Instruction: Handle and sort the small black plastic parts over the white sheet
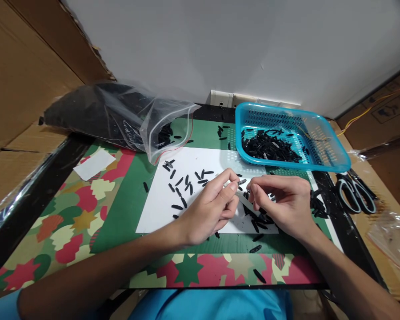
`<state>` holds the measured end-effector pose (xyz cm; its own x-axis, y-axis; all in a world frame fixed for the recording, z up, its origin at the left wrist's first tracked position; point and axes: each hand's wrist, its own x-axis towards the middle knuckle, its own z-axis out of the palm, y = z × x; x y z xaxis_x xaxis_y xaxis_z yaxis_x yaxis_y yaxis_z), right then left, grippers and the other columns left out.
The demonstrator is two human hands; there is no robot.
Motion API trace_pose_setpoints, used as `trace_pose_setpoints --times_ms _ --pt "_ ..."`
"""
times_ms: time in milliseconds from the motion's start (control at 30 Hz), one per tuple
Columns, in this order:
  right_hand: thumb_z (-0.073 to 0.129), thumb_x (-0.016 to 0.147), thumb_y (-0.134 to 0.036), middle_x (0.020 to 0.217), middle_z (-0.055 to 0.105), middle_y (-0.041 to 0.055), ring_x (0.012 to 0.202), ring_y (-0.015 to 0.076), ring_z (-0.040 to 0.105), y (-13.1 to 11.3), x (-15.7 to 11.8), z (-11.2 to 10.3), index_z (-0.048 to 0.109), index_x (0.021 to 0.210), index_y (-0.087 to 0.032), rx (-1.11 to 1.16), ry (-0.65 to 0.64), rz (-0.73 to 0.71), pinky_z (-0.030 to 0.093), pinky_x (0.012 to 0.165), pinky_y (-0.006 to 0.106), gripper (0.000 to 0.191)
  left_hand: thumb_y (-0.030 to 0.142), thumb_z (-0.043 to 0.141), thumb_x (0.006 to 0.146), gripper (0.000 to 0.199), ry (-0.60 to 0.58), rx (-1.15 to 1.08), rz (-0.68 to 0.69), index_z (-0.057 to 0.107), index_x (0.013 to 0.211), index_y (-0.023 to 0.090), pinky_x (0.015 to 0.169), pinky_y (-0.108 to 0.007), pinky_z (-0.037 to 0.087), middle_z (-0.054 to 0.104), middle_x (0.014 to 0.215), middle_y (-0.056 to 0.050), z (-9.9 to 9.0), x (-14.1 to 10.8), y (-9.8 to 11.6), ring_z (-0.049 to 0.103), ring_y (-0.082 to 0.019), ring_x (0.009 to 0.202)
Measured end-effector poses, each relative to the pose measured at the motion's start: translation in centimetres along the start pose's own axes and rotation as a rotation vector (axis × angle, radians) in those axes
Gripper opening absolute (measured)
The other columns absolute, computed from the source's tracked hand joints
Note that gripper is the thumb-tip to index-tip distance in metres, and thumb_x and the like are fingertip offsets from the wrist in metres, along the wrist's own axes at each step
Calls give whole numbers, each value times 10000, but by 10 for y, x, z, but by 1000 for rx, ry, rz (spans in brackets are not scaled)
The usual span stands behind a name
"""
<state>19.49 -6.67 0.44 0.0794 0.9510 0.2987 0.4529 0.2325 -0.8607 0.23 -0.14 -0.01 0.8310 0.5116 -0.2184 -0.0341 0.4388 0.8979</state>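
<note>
a small dark piece point(242, 182) sits in the gap between the two hands, just right of the left hand point(213, 209) and directly off its fingertips; its long axis runs roughly across, from the left fingertips towards the right hand point(283, 200), tipped slightly away at the far end. the left hand is nearer: its thumb and forefinger are pressed together and seem to pinch the piece's near end. the right hand has its thumb and fingers curled close, tips facing the left hand but apart from it; whether anything is between them i cannot tell. a pale strip point(248, 202) slants just below the piece, from beside the left fingers to under the right fingertips. loose black pieces point(186, 180) lie scattered beyond and left of the left hand on a white sheet point(155, 220), with more beneath the right hand. beyond the right hand stands a blue basket point(340, 155) holding a heap of similar pieces; right of that hand lie scissors point(356, 195). beyond the left hand, off to its left, a bulky plastic bag point(96, 115) lies with its mouth towards the sheet.
</note>
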Motion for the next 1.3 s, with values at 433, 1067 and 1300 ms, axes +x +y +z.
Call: trace_pose_setpoints --times_ms 433,1067,1300 --pt "692 987 -210 654 668 -30 545 99 585 3 -1 1 731 822 -194 93 28 36 478 551 229 170 472 420 1127 262 -7 -14 6 432 979 257 347 -101 225 318 581 134 1 -2 1 214 -39 363" --pt "756 960 -165 924 781 20 708 143 758 6 -6 7 758 1040 -224 204 25 -7 641 668 258 99 485 429 1119 309 22 -10 35 399 928 246 357 -123 222 338 561 137 3 -3 3 240 -44 355" --pt "817 912 -175 917 823 36 756 170 779 7 -7 7 803 998 -224 141 104 -54 679 707 277 99 494 438 1119 313 31 70 89 428 939 238 374 -120 270 328 566 131 6 -6 4 250 -43 379"
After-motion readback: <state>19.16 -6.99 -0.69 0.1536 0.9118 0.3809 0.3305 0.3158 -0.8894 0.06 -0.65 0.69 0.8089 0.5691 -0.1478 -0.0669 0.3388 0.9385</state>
